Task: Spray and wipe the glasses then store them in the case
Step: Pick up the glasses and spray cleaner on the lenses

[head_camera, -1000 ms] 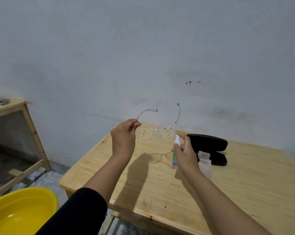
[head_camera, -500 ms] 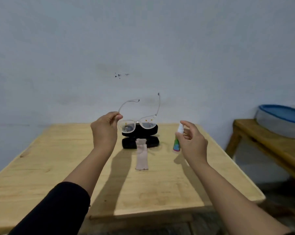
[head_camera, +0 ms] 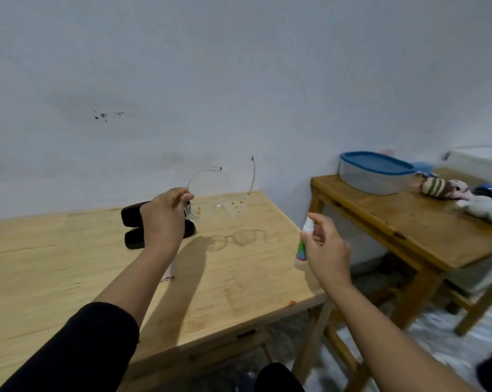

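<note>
My left hand (head_camera: 162, 217) pinches the clear-framed glasses (head_camera: 225, 209) at the left hinge and holds them in the air above the wooden table (head_camera: 69, 267), arms unfolded. Orange specks dot both lenses. My right hand (head_camera: 325, 250) grips a small white spray bottle (head_camera: 304, 244) past the table's right edge, to the right of the glasses and apart from them. The black glasses case (head_camera: 131, 222) lies open on the table, partly hidden behind my left hand. A strip of pale cloth (head_camera: 169, 271) shows beside my left forearm.
A second wooden table (head_camera: 408, 222) stands to the right with a blue-lidded plastic box (head_camera: 377, 174) and soft toys (head_camera: 459, 196) on it. A grey wall rises right behind both tables. A gap of floor separates the two tables.
The view has swung to the right, so the second table now shows more fully. My right hand with the spray bottle has moved off past the table's right edge; my left hand still holds the glasses up.
</note>
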`<action>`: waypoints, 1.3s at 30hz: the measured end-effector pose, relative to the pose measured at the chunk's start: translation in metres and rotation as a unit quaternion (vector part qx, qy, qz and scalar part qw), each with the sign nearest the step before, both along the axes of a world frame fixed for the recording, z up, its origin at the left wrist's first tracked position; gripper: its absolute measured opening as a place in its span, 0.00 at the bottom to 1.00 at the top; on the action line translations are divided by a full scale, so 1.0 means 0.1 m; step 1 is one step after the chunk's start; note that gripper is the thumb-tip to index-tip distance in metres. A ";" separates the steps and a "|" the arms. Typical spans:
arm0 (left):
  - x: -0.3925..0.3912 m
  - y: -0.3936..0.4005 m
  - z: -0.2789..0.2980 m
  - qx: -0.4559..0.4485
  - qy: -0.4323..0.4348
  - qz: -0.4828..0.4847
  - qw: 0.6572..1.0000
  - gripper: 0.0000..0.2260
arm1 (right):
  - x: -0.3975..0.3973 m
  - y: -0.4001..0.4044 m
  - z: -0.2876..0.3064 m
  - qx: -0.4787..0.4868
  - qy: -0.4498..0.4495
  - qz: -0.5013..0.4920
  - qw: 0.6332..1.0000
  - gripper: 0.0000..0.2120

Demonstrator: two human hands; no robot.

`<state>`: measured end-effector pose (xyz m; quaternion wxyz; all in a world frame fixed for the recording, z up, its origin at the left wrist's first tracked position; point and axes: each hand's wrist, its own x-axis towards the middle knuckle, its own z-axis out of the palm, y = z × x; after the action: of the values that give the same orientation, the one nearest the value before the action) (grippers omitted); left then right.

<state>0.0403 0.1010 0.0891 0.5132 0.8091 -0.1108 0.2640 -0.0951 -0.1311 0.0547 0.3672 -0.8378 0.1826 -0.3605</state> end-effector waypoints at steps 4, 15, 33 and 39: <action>-0.01 -0.05 -0.03 0.004 0.007 -0.003 1.000 0.05 | -0.08 -0.04 -0.06 -0.010 -0.006 -0.006 1.000 0.15; -0.03 -0.09 -0.07 0.017 -0.005 0.000 1.000 0.05 | -0.18 -0.17 -0.12 0.006 0.000 -0.025 1.000 0.16; -0.10 -0.02 0.00 0.008 -0.006 -0.001 1.000 0.06 | -0.20 -0.38 -0.08 -0.061 0.089 0.034 0.994 0.27; -0.15 0.15 0.18 0.007 -0.021 0.023 1.000 0.06 | 0.04 -0.31 0.33 -0.176 0.154 0.027 0.972 0.23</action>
<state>0.0253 0.1161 0.1068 0.4989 0.8094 -0.1051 0.2914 -0.0914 -0.1619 0.0880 0.1906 -0.9394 0.1481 -0.2435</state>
